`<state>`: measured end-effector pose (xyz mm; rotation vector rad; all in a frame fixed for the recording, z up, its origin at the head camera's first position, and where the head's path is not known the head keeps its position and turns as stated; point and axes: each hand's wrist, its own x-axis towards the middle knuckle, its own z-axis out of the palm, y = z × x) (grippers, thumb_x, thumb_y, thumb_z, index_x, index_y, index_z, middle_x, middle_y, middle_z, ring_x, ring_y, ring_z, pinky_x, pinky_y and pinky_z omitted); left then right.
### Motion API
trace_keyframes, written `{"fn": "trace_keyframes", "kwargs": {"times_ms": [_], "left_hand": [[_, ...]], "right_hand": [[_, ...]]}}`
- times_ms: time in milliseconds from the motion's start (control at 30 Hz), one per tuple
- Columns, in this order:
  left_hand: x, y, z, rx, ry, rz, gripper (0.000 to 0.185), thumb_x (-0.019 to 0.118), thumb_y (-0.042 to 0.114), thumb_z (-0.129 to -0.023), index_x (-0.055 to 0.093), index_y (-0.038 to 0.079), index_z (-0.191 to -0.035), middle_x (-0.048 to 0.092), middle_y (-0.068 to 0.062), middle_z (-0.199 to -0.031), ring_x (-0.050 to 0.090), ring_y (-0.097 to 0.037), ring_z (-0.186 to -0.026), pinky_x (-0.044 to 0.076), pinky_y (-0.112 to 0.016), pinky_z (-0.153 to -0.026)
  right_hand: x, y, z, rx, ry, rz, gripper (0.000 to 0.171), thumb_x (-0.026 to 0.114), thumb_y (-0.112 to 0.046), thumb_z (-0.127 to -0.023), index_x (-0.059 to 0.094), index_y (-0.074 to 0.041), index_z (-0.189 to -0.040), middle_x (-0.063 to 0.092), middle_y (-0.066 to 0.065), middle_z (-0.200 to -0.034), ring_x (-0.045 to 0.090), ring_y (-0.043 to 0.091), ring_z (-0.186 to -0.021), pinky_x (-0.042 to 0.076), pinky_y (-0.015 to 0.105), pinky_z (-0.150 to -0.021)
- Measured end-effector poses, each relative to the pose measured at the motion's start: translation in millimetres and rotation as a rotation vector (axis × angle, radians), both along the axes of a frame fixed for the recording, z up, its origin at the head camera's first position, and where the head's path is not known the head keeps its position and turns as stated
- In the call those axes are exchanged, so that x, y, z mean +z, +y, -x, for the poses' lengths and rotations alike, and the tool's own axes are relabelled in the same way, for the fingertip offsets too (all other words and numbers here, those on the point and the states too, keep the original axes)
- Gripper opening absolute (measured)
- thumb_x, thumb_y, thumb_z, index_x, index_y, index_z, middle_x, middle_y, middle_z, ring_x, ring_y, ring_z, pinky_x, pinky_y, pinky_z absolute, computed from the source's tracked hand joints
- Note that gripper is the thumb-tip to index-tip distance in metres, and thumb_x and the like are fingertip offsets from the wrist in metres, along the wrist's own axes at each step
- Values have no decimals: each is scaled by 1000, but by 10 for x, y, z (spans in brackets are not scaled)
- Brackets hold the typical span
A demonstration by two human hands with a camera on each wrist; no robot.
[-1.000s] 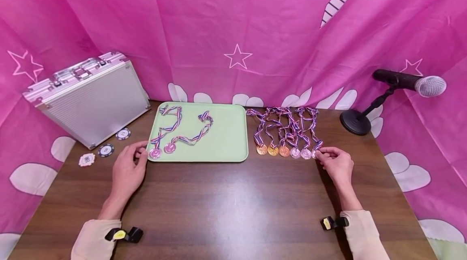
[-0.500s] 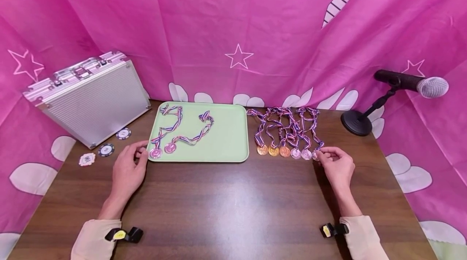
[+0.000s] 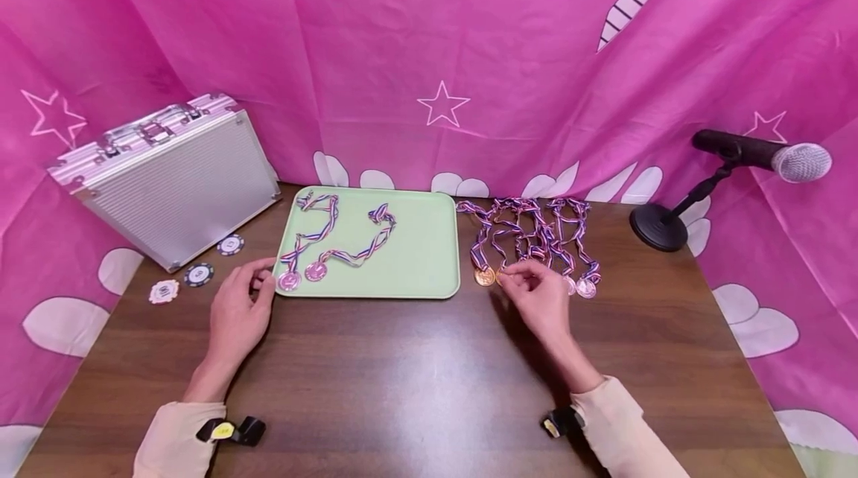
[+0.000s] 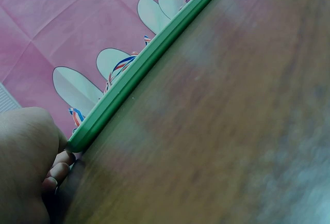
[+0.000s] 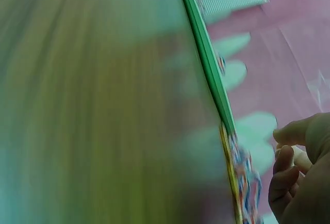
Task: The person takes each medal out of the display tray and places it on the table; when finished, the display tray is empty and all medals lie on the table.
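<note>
My right hand (image 3: 536,299) hovers over the row of ribboned medals (image 3: 529,228) lying on the wooden table to the right of the green tray (image 3: 369,293). Its loosely curled fingertips are at the gold medals, just right of the leftmost gold one (image 3: 482,277); nothing shows between them. Two silver medals (image 3: 586,288) lie uncovered at the row's right end. My left hand (image 3: 237,307) rests on the table with relaxed fingers at the tray's front-left corner. Two pink-looking medals (image 3: 290,281) with ribbons lie on the tray. The right wrist view is motion-blurred and shows the curled fingers (image 5: 289,170) beside the tray edge (image 5: 206,64).
A closed aluminium case (image 3: 174,180) leans at the back left, with three poker chips (image 3: 199,274) in front of it. A microphone on a black stand (image 3: 658,227) occupies the back right corner. Pink cloth surrounds the table on three sides.
My right hand has moved left from the rightmost medal to the gold medals, leaving that medal on the table. The left hand has stayed put.
</note>
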<state>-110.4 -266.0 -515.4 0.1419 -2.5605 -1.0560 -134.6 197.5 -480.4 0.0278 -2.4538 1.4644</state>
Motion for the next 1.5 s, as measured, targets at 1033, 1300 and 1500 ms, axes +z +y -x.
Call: {"fn": "trace_keyframes", "kwargs": {"times_ms": [1033, 1300, 1500], "left_hand": [[27, -3, -6, 4, -9, 9, 32, 61, 10, -109, 72, 1, -137, 67, -17, -107, 57, -25, -97, 37, -36, -83], [38, 18, 9, 1, -9, 8, 31, 61, 10, -109, 72, 1, -137, 66, -17, -106, 57, -26, -96, 37, -36, -83], [22, 22, -5, 5, -12, 7, 32, 61, 10, -109, 72, 1, -138, 66, -17, -107, 56, -25, -97, 37, -37, -83]], "right_hand": [[2, -2051, -22, 329, 64, -286, 3, 88, -23, -94, 85, -22, -92, 74, -11, -82, 62, -1, -71, 46, 19, -69], [-66, -2272, 112, 487, 141, -558, 38, 74, -45, -106, 80, -25, -137, 69, -3, -103, 61, 12, -97, 49, 26, -87], [-117, -2308, 142, 613, 156, -864, 50, 43, -59, -116, 62, -41, -158, 54, -1, -108, 48, 17, -105, 39, 32, -90]]}}
